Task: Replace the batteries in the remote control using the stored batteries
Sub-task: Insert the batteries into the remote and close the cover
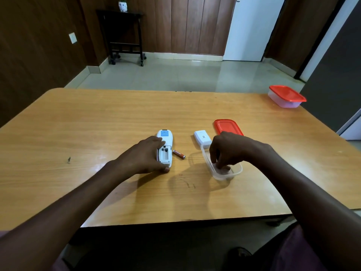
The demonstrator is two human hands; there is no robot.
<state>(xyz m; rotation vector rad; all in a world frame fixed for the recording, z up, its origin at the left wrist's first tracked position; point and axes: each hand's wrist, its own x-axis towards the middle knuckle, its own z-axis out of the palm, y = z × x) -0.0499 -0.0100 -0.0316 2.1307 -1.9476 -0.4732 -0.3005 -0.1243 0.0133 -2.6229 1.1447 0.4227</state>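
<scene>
A white remote control (165, 147) lies face down on the wooden table (97, 124), its battery compartment uncovered and showing no battery. My left hand (145, 156) holds the remote from its left side, fingers curled round its edge. One red and gold battery (179, 154) lies on the table just right of the remote. The white battery cover (202, 137) lies further right. My right hand (227, 149) reaches down into a clear plastic container (236, 172), fingertips at its bottom. What the fingers touch there is hidden.
A red lid (227, 127) lies behind the clear container. A second container with a red lid (286, 96) stands at the table's far right corner. A dark trolley (125, 36) stands on the floor beyond the table.
</scene>
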